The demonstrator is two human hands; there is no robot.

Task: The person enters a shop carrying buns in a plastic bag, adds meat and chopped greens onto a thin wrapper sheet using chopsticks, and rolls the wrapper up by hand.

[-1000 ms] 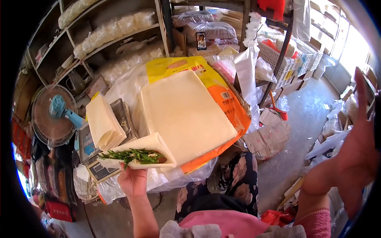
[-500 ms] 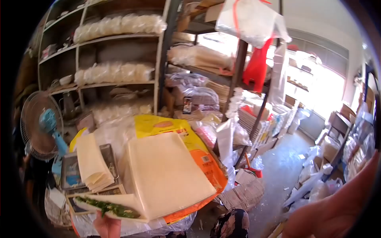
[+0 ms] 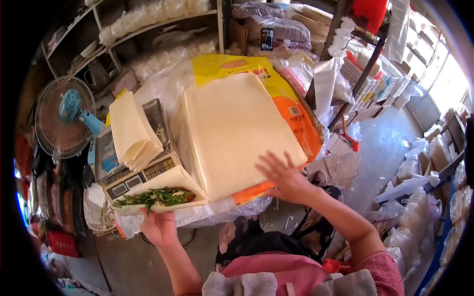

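Note:
At the table's near left edge, my left hand [image 3: 159, 228] grips a cream-coloured sheet [image 3: 190, 183] from below. The sheet is curled up around a bunch of green leafy stems [image 3: 154, 198]. My right hand [image 3: 284, 176] is open, fingers spread, over the lower right corner of a stack of large cream sheets [image 3: 237, 128]. Whether it touches the stack, I cannot tell. Several narrower folded cream sheets [image 3: 132, 130] lie on a weighing scale [image 3: 143, 178] with dark keys, just beyond the filled sheet.
Under the stack spreads a yellow and orange printed bag [image 3: 295, 114]. A blue fan [image 3: 71, 104] stands at the left. Shelves with bagged goods [image 3: 153, 19] line the back. White plastic baskets [image 3: 390, 74] stand right of a metal post, and plastic bags [image 3: 417, 212] pile at the far right.
My view has tilted down. My right hand has come from the far right to the sheet stack, with its fingers spread. The left hand still holds the sheet with the green stems.

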